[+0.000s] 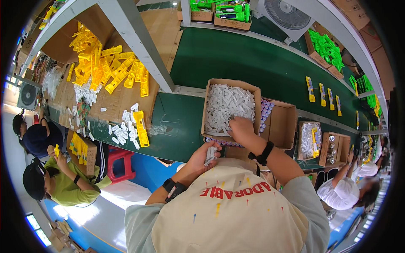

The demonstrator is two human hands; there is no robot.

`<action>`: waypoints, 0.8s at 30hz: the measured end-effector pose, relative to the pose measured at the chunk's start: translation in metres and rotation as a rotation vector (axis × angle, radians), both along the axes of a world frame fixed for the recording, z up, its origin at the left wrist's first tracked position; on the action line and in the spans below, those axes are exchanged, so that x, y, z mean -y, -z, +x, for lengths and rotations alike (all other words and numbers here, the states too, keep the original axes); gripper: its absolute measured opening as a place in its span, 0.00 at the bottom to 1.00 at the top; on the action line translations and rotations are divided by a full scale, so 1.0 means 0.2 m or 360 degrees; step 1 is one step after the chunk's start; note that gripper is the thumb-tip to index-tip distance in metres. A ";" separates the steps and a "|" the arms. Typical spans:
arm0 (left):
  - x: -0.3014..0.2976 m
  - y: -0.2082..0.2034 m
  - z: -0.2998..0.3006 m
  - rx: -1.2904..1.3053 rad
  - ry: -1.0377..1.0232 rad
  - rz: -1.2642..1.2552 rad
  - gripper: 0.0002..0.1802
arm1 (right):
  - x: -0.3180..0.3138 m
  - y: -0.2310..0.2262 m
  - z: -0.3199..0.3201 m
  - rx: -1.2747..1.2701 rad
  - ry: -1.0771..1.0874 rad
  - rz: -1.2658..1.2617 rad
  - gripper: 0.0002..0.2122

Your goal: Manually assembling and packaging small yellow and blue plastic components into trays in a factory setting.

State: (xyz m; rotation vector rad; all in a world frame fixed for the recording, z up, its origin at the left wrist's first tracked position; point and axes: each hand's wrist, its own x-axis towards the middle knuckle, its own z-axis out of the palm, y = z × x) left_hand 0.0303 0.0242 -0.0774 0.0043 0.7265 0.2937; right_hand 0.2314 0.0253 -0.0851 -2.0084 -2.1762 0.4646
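Observation:
My left hand is closed loosely around several small white plastic pieces, just in front of the bench edge. My right hand reaches over the near right corner of an open cardboard box. Inside lies a heap of small white plastic parts, some long and narrow. The right fingers are curled down at the near side of this heap. Their tips are partly hidden, so what they pinch cannot be made out.
Beside the box stand rows of small round parts and another cardboard box. Yellow plastic housings pile up at left, near scattered white pieces. Yellow housings ride the green belt. Co-workers sit on both sides.

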 end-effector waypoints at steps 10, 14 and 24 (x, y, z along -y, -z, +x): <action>0.00 0.00 0.00 0.0040 -0.0025 -0.0019 0.10 | 0.00 0.06 0.00 0.0134 -0.0045 0.0043 0.06; 0.00 0.01 0.00 -0.0001 -0.0022 -0.0019 0.11 | -0.02 0.04 0.01 0.0092 -0.0080 0.0132 0.05; 0.01 -0.06 -0.01 -0.0018 0.0020 0.0002 0.12 | 0.08 -0.39 -0.21 -0.0997 -0.0539 0.0071 0.03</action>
